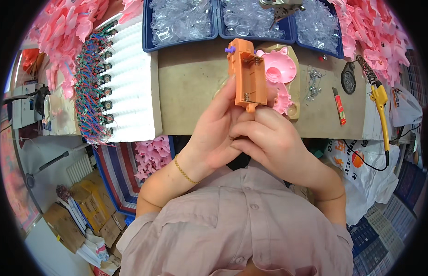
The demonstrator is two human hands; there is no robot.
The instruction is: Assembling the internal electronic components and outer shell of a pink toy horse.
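Observation:
My left hand (216,131) is closed round an orange plastic battery housing (253,78), its thumb along the left side and fingertips behind the right. The open battery compartment faces up, with metal springs at its ends and a purple peg (230,49) poking out at the upper left. My right hand (271,135) is curled just below the housing, near its small lower tab, with its fingers pressed together against my left hand. Whatever is in those fingers, if anything, is hidden. Behind the housing lie pink pig-shaped shell parts (278,66) in a tan fixture (294,89).
Blue bins (217,39) of clear plastic parts line the back. On the left stands a white foam tray (149,99) with wired speakers. To the right lie small metal parts (314,83), a red cutter knife (339,108) and a yellow soldering iron (381,103) on a coil holder. Pink shells pile up both sides.

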